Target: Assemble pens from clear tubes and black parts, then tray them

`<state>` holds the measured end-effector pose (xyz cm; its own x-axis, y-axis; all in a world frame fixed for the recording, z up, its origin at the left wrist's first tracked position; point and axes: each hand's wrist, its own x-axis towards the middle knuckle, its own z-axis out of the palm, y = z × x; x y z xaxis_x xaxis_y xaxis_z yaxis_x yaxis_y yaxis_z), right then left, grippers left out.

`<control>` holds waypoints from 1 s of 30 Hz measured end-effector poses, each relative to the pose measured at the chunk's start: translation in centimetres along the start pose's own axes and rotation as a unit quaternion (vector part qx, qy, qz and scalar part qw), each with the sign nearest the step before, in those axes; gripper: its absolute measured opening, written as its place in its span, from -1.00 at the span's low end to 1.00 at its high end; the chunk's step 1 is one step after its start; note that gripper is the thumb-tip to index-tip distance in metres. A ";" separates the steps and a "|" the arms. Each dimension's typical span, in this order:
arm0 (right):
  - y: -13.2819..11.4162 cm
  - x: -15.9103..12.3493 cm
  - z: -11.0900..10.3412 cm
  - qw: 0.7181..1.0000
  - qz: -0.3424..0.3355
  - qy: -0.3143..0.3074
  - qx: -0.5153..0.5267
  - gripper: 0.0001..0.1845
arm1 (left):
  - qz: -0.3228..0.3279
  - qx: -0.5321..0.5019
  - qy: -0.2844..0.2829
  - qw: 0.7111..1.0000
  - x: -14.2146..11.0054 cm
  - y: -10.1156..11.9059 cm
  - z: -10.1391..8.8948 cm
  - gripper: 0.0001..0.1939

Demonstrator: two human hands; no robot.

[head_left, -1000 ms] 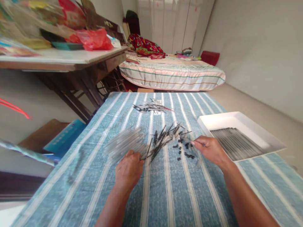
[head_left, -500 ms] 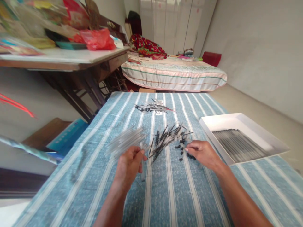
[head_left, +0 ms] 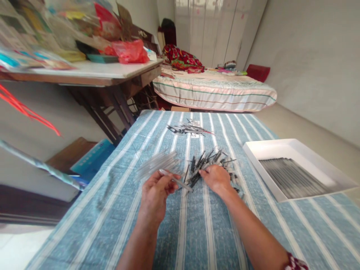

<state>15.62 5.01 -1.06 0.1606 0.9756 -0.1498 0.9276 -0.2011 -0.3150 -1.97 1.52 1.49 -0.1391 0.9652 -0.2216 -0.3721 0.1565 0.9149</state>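
My left hand (head_left: pixel 157 193) is closed around a thin translucent pen barrel (head_left: pixel 180 182), which slants down to the right from the fingers. Just beyond that hand lies a heap of similar clear barrels (head_left: pixel 160 163). My right hand (head_left: pixel 216 178) reaches over a loose pile of dark thin sticks and grey pieces (head_left: pixel 198 163), thumb and fingers pinched together. What those fingertips hold, if anything, is too small to make out. Small black pieces (head_left: pixel 233 176) lie partly hidden behind the right hand and wrist.
A white open box (head_left: pixel 268 183) at the right holds a row of dark-filled pens (head_left: pixel 292 176). Farther up the striped cloth (head_left: pixel 165 232) is another bunch of thin sticks (head_left: pixel 187 129). A cluttered desk (head_left: pixel 112 73) stands left, and a bed (head_left: pixel 213 90) lies beyond.
My right hand has moved left from the small black pieces to the dark sticks. The barrel in my left hand has swung from pointing towards me to pointing right. The view has shifted slightly.
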 end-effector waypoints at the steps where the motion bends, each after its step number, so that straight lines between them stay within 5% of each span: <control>1: -0.2 0.3 0.1 1.000 0.009 -0.004 0.000 -0.60 | -0.004 -0.015 0.003 1.000 0.0 0.0 -0.1 -0.85; 9: 0.9 1.0 0.6 0.979 0.041 0.012 0.198 -0.89 | -0.037 -0.079 -0.047 0.995 -0.3 0.2 0.0 -0.82; 15: 2.5 0.6 0.1 0.929 0.041 0.023 0.368 -0.79 | -0.068 -0.107 -0.053 0.990 -0.4 0.1 0.3 -0.84; 17: 3.0 0.4 -0.3 0.864 0.026 0.046 0.500 -0.74 | -0.073 -0.120 -0.046 0.989 -0.2 0.0 0.3 -0.85; 20: 3.2 0.1 -1.0 0.673 -0.008 0.078 0.735 -0.75 | -0.073 -0.137 -0.042 0.987 0.0 -0.1 0.2 -0.87; 22: 3.1 0.0 -1.5 0.587 -0.019 0.082 0.806 -0.78 | -0.072 -0.145 -0.041 0.986 0.1 -0.2 0.1 -0.88; 25: 2.7 -0.3 -1.9 0.549 -0.027 0.092 0.830 -0.82 | -0.073 -0.151 -0.042 0.985 0.1 -0.3 0.0 -0.88; 30: 2.5 -0.5 -1.9 0.532 -0.033 0.118 0.838 -0.84 | -0.077 -0.155 -0.041 0.984 0.1 -0.3 0.1 -0.87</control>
<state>18.54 4.21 -0.01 0.3678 0.9295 -0.0267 -0.6369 0.2309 -0.7355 -1.78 1.62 1.17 0.0097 0.9508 -0.3097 -0.6470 0.2421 0.7230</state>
